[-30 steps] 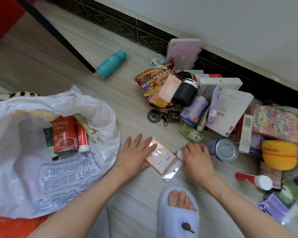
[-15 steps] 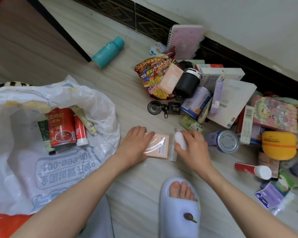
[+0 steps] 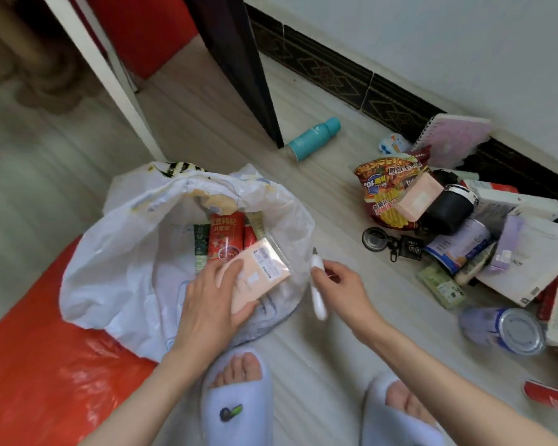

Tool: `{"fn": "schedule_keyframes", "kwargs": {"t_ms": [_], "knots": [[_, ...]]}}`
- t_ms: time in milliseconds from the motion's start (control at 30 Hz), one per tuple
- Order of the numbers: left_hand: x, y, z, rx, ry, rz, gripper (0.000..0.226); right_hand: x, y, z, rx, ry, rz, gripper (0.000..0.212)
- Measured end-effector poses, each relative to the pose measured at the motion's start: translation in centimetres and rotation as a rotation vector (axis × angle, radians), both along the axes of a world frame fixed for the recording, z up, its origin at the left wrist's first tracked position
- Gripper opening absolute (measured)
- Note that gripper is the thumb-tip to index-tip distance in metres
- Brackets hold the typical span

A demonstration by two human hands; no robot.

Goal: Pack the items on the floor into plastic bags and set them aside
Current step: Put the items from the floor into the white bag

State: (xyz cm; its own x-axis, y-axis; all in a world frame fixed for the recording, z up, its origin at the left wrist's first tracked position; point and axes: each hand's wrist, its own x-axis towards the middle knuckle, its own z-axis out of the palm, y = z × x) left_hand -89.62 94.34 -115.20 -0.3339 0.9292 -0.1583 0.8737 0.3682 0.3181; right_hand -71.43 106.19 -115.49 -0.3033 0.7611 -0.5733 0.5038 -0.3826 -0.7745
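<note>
The left hand (image 3: 211, 309) pinches the pink packet (image 3: 258, 275) by its near corner, over the white bag (image 3: 123, 272) mouth. The packet looks light, flat and slick (clear sleeve), best held by its edges. The right hand (image 3: 342, 291) fingers (image 3: 327, 268) pinch a small white tool (image 3: 318, 291) beside the bag's right edge.

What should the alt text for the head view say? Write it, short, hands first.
A person's left hand lowers a pink packet into an open white plastic bag on the floor, while the right hand holds a small white tool beside it. More items lie scattered along the wall to the right.
</note>
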Motion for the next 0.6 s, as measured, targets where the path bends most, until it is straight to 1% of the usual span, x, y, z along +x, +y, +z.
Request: {"fn": "schedule_keyframes", "kwargs": {"t_ms": [100, 167, 233, 333, 400, 467, 533, 600], "knots": [[-1.7, -2.4, -0.3, -0.038, -0.034, 0.264, 0.064, -3.8, -0.1, 0.4, -0.045, 0.036, 0.04, 0.016], [-2.2, -2.5, -0.4, -0.051, -0.062, 0.386, 0.066, -6.0, 0.1, -0.2, 0.022, -0.036, 0.148, 0.019], [-2.5, -1.5, -0.5, -0.016, -0.052, 0.452, 0.066, -8.0, 0.5, -0.4, 0.058, -0.096, 0.214, 0.021], [-2.9, 0.4, -0.8, 0.037, -0.035, 0.52, 0.065, -10.1, 1.4, -0.4, 0.059, -0.093, 0.163, 0.029], [-3.0, 1.4, -1.5, 0.043, -0.02, 0.506, 0.062, -10.8, 1.9, -0.6, 0.024, -0.072, 0.109, 0.028], [-3.0, 1.6, -2.4, 0.007, -0.012, 0.427, 0.06, -10.9, 2.1, -1.3, 0.013, -0.075, 0.116, 0.022], [-2.9, 1.3, -3.1, -0.097, -0.04, 0.324, 0.064, -10.5, 1.9, -1.6, 0.012, -0.085, 0.15, 0.019], [-3.0, 0.6, -3.7, -0.139, -0.111, 0.269, 0.072, -9.7, 1.4, -1.1, 0.015, -0.086, 0.145, 0.025]]}}
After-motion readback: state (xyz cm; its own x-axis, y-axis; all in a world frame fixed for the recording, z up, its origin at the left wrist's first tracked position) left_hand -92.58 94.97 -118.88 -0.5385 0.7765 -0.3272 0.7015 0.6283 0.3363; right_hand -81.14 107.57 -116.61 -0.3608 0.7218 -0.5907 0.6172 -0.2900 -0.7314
